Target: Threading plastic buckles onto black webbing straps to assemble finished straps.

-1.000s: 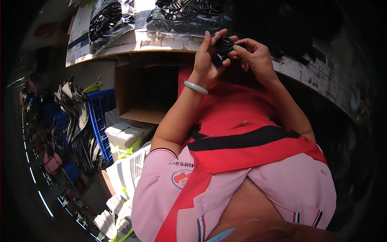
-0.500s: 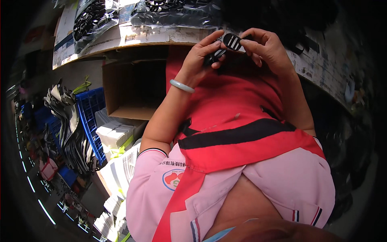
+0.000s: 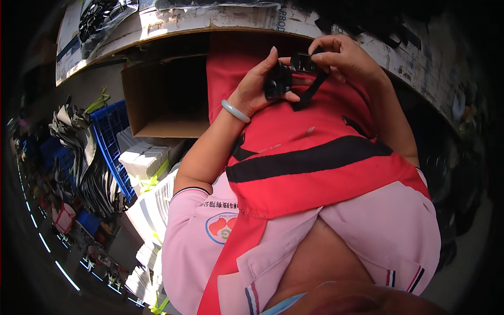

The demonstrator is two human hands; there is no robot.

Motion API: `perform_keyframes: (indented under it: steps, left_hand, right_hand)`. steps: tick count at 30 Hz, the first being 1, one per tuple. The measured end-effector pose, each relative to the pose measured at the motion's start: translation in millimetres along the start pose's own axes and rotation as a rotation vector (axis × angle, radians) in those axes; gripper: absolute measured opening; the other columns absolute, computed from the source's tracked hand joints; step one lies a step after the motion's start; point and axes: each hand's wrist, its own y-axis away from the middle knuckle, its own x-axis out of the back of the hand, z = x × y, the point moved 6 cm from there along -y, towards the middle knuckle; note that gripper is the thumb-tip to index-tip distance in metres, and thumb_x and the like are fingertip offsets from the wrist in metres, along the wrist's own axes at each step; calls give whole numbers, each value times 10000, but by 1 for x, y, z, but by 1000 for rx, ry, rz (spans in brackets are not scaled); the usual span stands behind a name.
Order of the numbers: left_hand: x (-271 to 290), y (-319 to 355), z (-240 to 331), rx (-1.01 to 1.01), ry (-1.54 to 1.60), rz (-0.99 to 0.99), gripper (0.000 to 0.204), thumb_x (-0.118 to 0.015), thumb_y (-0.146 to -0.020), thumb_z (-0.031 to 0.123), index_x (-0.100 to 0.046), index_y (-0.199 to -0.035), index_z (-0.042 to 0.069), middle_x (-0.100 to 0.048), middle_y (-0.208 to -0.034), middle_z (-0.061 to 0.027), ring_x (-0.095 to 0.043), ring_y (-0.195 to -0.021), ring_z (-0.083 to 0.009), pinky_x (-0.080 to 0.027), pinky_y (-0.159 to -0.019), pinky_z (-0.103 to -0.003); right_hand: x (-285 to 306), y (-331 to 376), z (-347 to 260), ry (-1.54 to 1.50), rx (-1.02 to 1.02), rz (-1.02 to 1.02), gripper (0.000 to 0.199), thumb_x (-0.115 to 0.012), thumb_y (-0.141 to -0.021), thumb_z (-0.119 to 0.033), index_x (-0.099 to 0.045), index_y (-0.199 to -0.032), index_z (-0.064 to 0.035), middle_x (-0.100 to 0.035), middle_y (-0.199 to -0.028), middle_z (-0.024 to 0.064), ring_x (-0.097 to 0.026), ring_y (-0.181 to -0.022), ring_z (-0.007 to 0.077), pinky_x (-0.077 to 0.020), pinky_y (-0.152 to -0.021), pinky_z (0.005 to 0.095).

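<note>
Your left hand (image 3: 262, 86) is half-curled, thumb spread away, with a clump of black plastic pieces (image 3: 277, 84) resting against the palm and fingers. Your right hand (image 3: 344, 59) has thumb and forefinger pinched together on a black strap (image 3: 317, 86). One black buckle (image 3: 302, 63) sits between the two hands, over the red apron (image 3: 294, 126) and just short of the table (image 3: 231, 21); its far side meets your left fingertips.

Progress: strap and buckle are together at your right fingertips, so this one looks partway, with a length of strap hanging down loose toward the left fingers. The clump in the left palm seems not worked on yet. More black parts lie in a clear bag (image 3: 100, 21) at upper left, and dark straps (image 3: 367, 31) lie on the table at right.

Hard to make out: whether the strap passes through the buckle's slots or only lies against it; right fingertips cover that spot. Can't count the pieces in the palm. Bag is cut off by the top edge, table's far right goes black, and the inside of the cardboard box (image 3: 173, 129) is too dark to read.
</note>
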Motion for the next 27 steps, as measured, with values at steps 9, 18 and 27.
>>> perform_keyframes:
  steps: [9, 18, 27]
  left_hand:
    - [30, 0, 13, -107, -391, -53, 409, -519, -986, 343, -539, -1230, 15, -601, -871, -77, -613, -674, -174, -473, -444, -235]
    - [46, 10, -15, 33, 120, 148, 395, -465, -1005, 329, -540, -1237, 17, -615, -1024, -148, -630, -793, -250, -543, -514, -300]
    - [8, 22, 13, -69, -804, 150, 265, -656, -911, 199, -659, -1062, -20, -601, -678, -41, -530, -484, -93, -411, -395, -214]
  right_hand:
    - [-6, -5, 5, 149, -62, -150, 171, -656, -820, -174, -628, -895, -23, -542, -629, -33, -450, -473, 10, -325, -426, 160]
    - [-5, -13, 20, 166, -84, -194, 148, -645, -813, -164, -623, -851, -22, -556, -632, -22, -474, -512, 16, -323, -425, 166]
    - [-22, -20, 11, 255, -91, -333, 178, -647, -873, -193, -649, -929, -24, -579, -701, -25, -509, -584, 16, -381, -528, 142]
